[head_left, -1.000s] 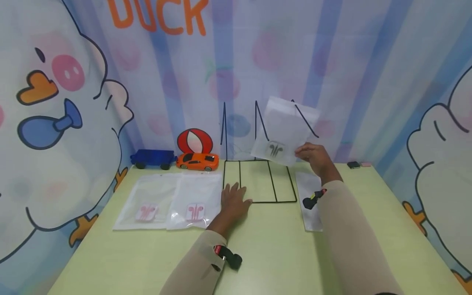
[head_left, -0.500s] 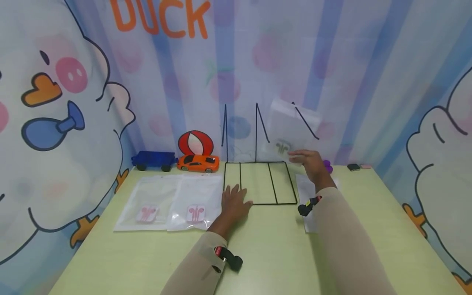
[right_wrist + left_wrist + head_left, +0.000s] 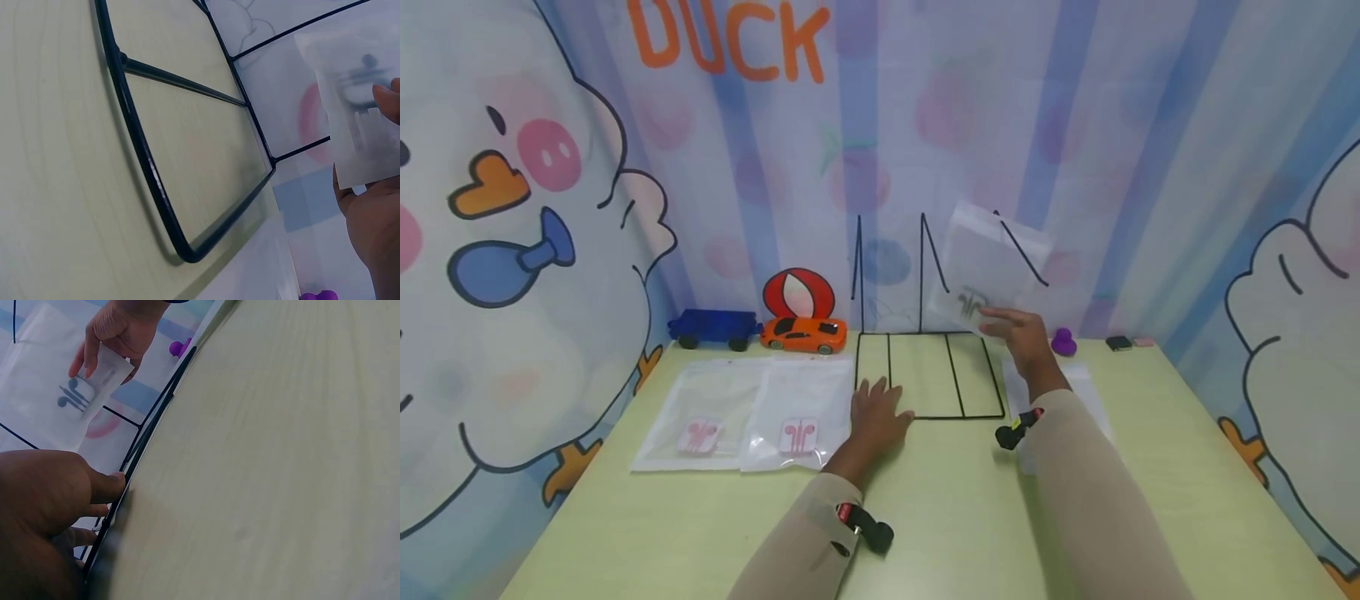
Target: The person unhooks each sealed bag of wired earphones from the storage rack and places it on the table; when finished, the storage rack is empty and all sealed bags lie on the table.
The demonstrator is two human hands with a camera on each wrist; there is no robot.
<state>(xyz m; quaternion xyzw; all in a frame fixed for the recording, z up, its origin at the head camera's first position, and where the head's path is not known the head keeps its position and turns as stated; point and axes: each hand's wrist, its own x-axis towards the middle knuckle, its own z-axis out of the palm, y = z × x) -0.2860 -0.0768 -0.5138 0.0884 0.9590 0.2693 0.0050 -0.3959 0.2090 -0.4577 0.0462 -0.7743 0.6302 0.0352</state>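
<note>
My right hand point(image 3: 1018, 337) pinches the lower edge of a translucent zip bag point(image 3: 992, 250), thumb on one side and fingers on the other. Inside that bag sits a small case of earphones point(image 3: 76, 394). The bag is tilted at the right prong point(image 3: 1021, 250) of a black wire display rack point(image 3: 955, 375), and the prong shows across its upper part. My left hand point(image 3: 878, 417) rests with spread fingers on the front left of the rack's base; in the left wrist view its thumb point(image 3: 109, 485) touches the front wire.
Two bags with pink earphone cases, the left bag point(image 3: 730, 392) and its neighbour point(image 3: 812, 383), lie left of the rack. Another white bag point(image 3: 1086, 392) lies under my right forearm. Behind stand a blue wagon point(image 3: 713, 327), an orange toy car point(image 3: 803, 335) and a purple object point(image 3: 1063, 342).
My right hand has moved slightly left and down along the bag's lower edge, uncovering the purple object. The bag stays at the right prong. My left hand keeps its place on the base.
</note>
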